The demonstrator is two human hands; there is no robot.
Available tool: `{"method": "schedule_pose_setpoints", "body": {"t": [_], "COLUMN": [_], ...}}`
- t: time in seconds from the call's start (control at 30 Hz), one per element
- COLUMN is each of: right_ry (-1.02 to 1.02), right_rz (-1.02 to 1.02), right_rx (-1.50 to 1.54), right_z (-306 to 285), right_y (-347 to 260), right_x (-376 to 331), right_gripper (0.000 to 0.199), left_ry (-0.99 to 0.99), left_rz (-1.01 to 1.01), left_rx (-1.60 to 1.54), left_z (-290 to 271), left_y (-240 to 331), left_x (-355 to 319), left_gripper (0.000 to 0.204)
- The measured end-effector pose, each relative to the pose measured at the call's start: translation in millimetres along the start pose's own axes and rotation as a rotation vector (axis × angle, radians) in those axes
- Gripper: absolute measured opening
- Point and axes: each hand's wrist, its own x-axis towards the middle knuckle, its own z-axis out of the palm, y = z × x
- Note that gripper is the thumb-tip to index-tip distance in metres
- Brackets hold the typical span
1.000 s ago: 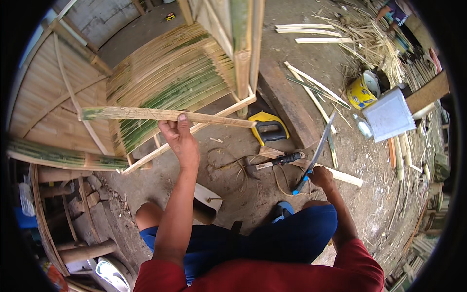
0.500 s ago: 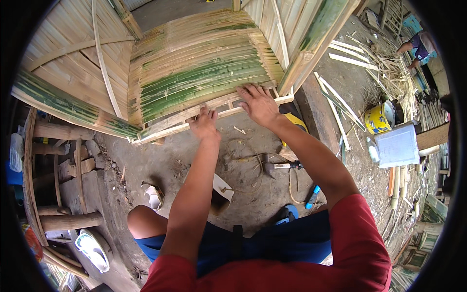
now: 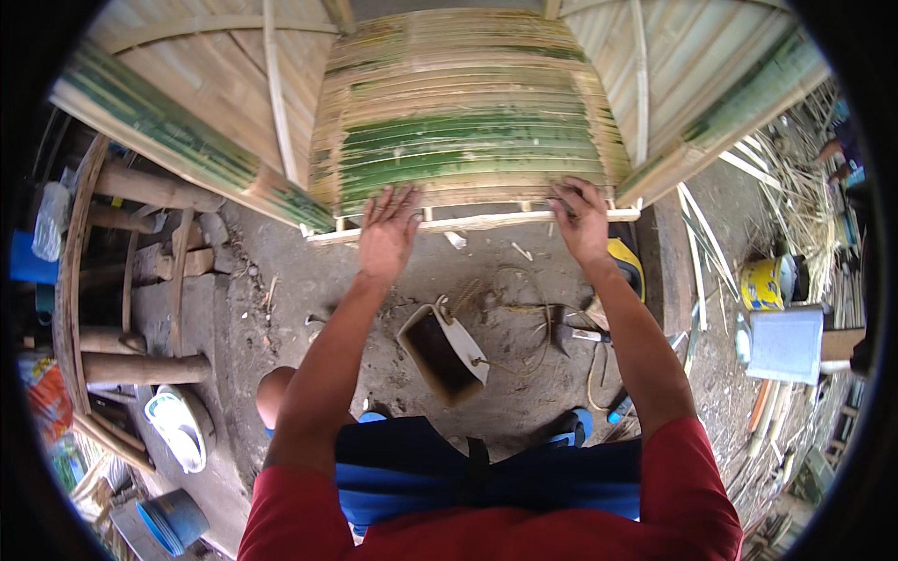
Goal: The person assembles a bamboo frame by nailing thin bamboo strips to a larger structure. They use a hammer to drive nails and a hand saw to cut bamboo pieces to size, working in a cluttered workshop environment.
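A slatted bamboo platform (image 3: 477, 140), green and tan, spans the top middle between two bamboo-walled sides. Along its near edge runs a pale wooden rail (image 3: 486, 222), with small gaps between it and the last slats. My left hand (image 3: 385, 241) lies on this edge toward the left end, palm down, fingers spread forward over the slats. Near the right end my right hand (image 3: 584, 224) rests on the same edge, fingers apart and slightly bent, tips on the slats. Neither hand holds a tool.
On the dirt floor before me sit a white open container (image 3: 444, 351), a hammer (image 3: 578, 334) and a blue-handled tool (image 3: 620, 409). A yellow bucket (image 3: 762, 283) and cut strips (image 3: 706, 234) lie right. A log-runged wooden frame (image 3: 79, 280) stands left.
My view has turned, bringing the platform square in front. My left hand has shifted toward the left end and flattened onto the slats; my hands are now farther apart.
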Motion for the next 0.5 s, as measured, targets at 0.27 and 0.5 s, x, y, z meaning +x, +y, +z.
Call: {"method": "schedule_pose_setpoints", "body": {"t": [0.27, 0.5], "right_ry": [0.057, -0.070], "right_rz": [0.135, 0.123], "right_rx": [0.099, -0.078], "right_z": [11, -4], "right_y": [3, -11], "right_x": [2, 12], "right_gripper": [0.026, 0.035], "left_ry": [0.151, 0.092], "left_rz": [-0.032, -0.042], "left_rx": [-0.128, -0.250], "left_z": [25, 2], "left_y": [-12, -3], "left_x": [-2, 3], "left_gripper": [0.036, 0.040]}}
